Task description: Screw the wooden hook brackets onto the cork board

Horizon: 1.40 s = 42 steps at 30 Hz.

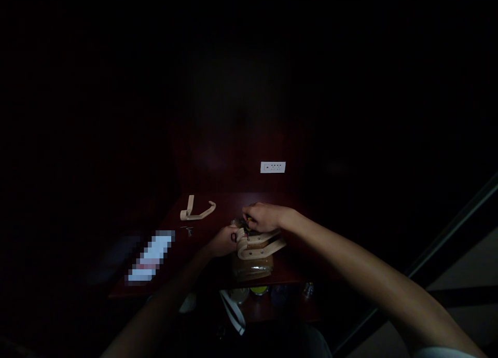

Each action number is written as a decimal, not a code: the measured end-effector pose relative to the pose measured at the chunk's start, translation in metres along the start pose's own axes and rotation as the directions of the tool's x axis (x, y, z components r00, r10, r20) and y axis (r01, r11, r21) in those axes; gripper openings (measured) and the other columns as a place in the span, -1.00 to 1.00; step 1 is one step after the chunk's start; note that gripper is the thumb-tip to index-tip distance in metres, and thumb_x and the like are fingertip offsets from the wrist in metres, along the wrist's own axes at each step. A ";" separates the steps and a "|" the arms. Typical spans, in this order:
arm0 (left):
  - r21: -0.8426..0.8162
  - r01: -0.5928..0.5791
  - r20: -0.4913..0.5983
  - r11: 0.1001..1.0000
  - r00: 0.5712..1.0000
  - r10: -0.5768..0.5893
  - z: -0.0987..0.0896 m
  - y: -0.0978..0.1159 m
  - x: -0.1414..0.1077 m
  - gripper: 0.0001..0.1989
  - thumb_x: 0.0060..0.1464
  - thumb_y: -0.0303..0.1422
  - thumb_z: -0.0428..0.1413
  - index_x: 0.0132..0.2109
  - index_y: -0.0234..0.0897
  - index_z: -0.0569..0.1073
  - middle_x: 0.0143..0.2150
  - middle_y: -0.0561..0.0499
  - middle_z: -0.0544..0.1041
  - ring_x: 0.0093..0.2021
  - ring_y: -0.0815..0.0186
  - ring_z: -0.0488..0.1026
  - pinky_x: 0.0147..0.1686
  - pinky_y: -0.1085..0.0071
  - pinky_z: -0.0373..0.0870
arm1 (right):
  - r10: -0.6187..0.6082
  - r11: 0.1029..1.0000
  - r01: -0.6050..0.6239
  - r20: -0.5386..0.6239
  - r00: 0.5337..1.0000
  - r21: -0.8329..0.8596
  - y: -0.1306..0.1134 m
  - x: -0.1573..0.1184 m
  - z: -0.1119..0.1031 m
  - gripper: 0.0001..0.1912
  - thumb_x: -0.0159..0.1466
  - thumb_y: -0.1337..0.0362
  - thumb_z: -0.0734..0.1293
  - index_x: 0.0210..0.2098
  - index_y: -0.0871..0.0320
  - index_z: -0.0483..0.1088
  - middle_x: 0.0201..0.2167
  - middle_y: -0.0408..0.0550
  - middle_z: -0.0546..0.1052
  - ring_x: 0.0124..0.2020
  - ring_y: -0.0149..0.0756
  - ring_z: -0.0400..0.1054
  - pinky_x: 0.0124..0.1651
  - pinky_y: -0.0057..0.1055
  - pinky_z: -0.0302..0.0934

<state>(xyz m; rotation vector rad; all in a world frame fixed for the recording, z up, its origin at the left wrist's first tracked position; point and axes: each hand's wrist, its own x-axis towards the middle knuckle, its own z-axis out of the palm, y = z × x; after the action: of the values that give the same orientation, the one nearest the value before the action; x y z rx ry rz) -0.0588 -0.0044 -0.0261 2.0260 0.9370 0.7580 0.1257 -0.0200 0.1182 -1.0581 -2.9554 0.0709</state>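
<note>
Two pale bent wooden pieces (257, 251) with small dark holes lie side by side over a clear-wrapped brown package (252, 271). At their curved left end my left hand (224, 242) is closed, gripping the wood. Above the far piece my right hand (265, 216) is closed around a small tool with a yellow handle, apparently a screwdriver (249, 222), whose thin dark shaft points down at the wood. The fingers hide most of that tool. Dim light leaves the contact point unclear.
A separate bent wooden hook (200, 212) sits at the left of the dark red table (218, 264), near several screws (189, 230). A blurred-out bright phone-like object (151, 257) is at the left edge. A wall socket (273, 167) is behind; jars (259, 290) stand below the tabletop.
</note>
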 end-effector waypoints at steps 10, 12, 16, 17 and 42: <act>0.044 -0.006 -0.025 0.999 1.000 0.007 0.001 -0.004 0.001 -0.75 -0.10 -0.22 0.19 -0.44 -0.36 0.44 -0.50 0.12 0.24 -0.50 0.47 0.12 -0.53 0.55 0.10 | 0.093 0.995 -0.098 0.132 0.987 0.030 0.006 0.012 -0.011 -0.84 0.16 0.35 0.24 -0.24 0.15 0.36 -0.40 -0.08 0.48 -0.48 -0.40 0.27 -0.47 -0.50 0.06; 0.045 -0.020 -0.020 0.999 1.000 0.021 0.001 -0.005 0.001 -0.75 -0.09 -0.22 0.19 -0.42 -0.36 0.45 -0.50 0.12 0.24 -0.49 0.47 0.12 -0.52 0.55 0.10 | 0.103 0.993 -0.110 0.138 0.985 0.046 0.009 0.015 -0.010 -0.83 0.15 0.35 0.25 -0.23 0.16 0.36 -0.40 -0.08 0.48 -0.49 -0.41 0.27 -0.48 -0.51 0.06; 0.069 -0.026 -0.034 0.997 0.999 0.028 0.002 -0.008 0.002 -0.76 -0.09 -0.24 0.20 -0.38 -0.38 0.48 -0.48 0.12 0.23 -0.49 0.48 0.11 -0.54 0.57 0.08 | 0.123 0.991 -0.129 0.158 0.980 0.029 0.009 0.015 -0.011 -0.80 0.16 0.32 0.25 -0.21 0.16 0.37 -0.38 -0.06 0.50 -0.48 -0.39 0.29 -0.49 -0.50 0.05; 0.077 -0.024 -0.035 0.997 0.999 0.026 0.002 -0.009 0.002 -0.76 -0.09 -0.25 0.20 -0.37 -0.38 0.48 -0.48 0.12 0.23 -0.49 0.48 0.10 -0.54 0.57 0.07 | 0.126 0.991 -0.130 0.163 0.979 0.015 0.008 0.015 -0.012 -0.80 0.16 0.31 0.25 -0.20 0.16 0.37 -0.37 -0.05 0.50 -0.47 -0.37 0.30 -0.49 -0.49 0.06; -0.119 0.055 0.065 0.991 0.997 -0.047 -0.001 0.001 0.002 -0.70 -0.11 -0.27 0.22 -0.25 -0.40 0.51 -0.44 0.05 0.48 -0.47 0.43 0.32 -0.45 0.53 0.25 | 0.078 0.996 -0.074 0.078 0.994 -0.051 0.002 0.002 -0.006 -0.74 0.26 0.26 0.18 -0.10 0.23 0.33 -0.31 0.09 0.53 -0.39 -0.26 0.37 -0.44 -0.42 0.09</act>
<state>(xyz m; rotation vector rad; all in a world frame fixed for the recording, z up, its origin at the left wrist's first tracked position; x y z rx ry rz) -0.0585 -0.0032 -0.0245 1.9025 0.8828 0.7026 0.1250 -0.0169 0.1241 -1.2011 -3.0009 0.0437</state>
